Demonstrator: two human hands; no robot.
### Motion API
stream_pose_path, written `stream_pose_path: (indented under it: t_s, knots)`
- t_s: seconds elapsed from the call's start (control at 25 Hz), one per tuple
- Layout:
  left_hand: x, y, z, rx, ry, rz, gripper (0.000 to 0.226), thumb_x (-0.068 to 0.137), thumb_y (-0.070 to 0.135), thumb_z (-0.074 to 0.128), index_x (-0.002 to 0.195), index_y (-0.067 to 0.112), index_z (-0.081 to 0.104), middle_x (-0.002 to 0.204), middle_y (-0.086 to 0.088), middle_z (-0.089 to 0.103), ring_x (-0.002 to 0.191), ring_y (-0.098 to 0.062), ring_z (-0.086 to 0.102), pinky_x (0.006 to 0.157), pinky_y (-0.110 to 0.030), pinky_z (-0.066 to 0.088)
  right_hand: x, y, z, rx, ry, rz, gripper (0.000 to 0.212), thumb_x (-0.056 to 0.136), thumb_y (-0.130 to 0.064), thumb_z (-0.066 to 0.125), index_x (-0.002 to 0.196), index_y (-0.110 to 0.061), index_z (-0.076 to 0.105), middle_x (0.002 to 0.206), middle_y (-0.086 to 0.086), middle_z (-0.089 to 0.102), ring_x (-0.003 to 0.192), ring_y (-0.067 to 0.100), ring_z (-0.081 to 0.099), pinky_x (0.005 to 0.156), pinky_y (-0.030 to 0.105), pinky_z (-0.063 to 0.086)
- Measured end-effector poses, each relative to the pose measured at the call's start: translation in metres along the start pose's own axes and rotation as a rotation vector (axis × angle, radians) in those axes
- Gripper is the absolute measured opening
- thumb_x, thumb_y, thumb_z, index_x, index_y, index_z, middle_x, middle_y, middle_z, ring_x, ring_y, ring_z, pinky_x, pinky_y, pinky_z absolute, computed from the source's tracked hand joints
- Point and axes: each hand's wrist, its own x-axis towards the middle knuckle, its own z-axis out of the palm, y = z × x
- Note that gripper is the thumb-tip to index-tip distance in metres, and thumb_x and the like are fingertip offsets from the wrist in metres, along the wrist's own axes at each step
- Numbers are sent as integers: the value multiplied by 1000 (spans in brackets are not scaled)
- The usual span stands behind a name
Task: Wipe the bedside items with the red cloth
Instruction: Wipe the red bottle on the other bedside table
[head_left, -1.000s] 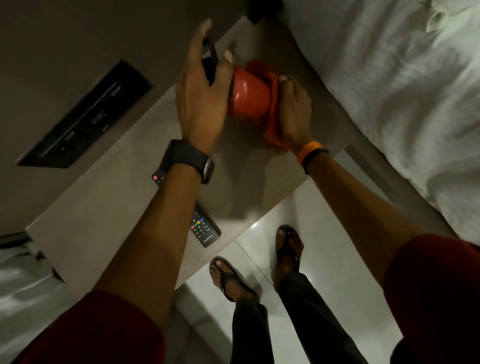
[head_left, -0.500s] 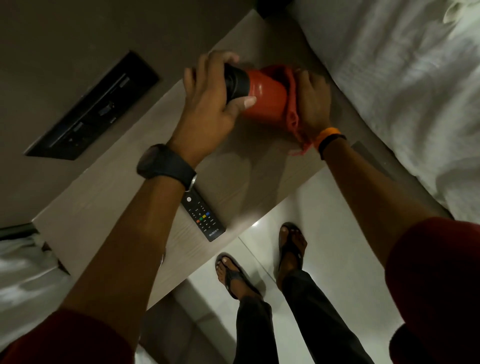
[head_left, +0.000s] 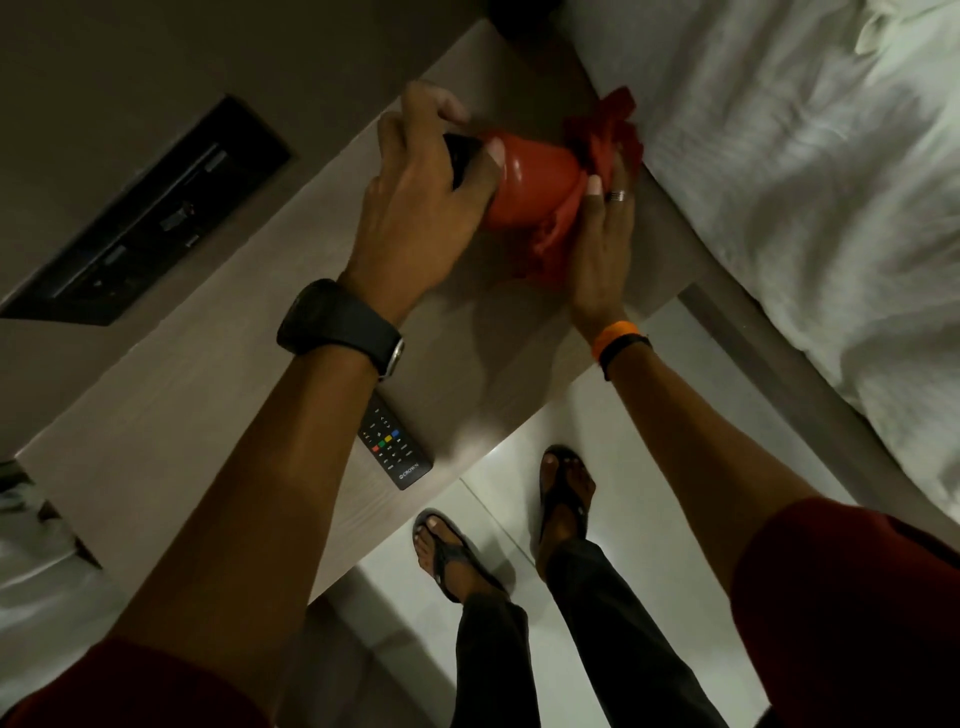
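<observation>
Left hand (head_left: 415, 208) clamped on the black top of a red bottle (head_left: 530, 182) over the bedside table (head_left: 208, 441), right hand (head_left: 602, 244) pressing the red cloth (head_left: 597, 150) around its base, remote (head_left: 395, 447) near the table's front edge, bed (head_left: 805, 182) at right

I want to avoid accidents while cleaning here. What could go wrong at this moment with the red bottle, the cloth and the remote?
1. The bottle is tilted and held only by the left hand at its dark cap; if that grip slips during wiping, it may drop onto the table.
2. The remote lies at the table edge under the left forearm; a sweep could push it to the floor.
3. The cloth in the right hand bunches loosely and may snag.
</observation>
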Motion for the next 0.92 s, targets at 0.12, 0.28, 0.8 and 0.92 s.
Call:
stream_pose_path:
  t_s: [0.12, 0.28, 0.8, 0.92]
  knots:
    - [4, 4, -3, -133, -51, -83, 48, 96, 23, 64, 134, 13, 38, 142, -13, 45, 123, -24, 54, 78, -13, 46, -32, -13, 7, 109, -116, -97, 50, 109, -32, 29, 155, -15, 28, 167, 10, 22, 155, 26, 21, 128, 53, 19]
    - [6, 14, -8, 24, 49, -133, 35, 101, 27, 53, 134, 16, 48, 132, -9, 61, 115, -28, 62, 88, -41, 57, -75, -12, 26, -193, -195, -552, 50, 107, -29, 29, 154, -12, 28, 167, 9, 17, 158, 26, 10, 131, 46, 5]
    - [-22, 32, -12, 170, 5, 86, 62, 77, 33, 84, 131, 16, 59, 135, -3, 62, 123, -15, 59, 100, -17, 46, -9, 11, -23, -197, -132, -58, 28, 109, -15, 33, 121, -3, 55, 110, 14, 62, 96, 26, 60, 94, 53, 54]
    - [-29, 23, -8, 130, 13, 109, 79, 74, 35, 86, 142, 18, 50, 144, -5, 55, 133, -17, 53, 103, -16, 40, -30, 5, -37, 202, -48, 176, 31, 111, -24, 26, 123, -9, 51, 112, 13, 67, 88, 16, 71, 81, 34, 62]
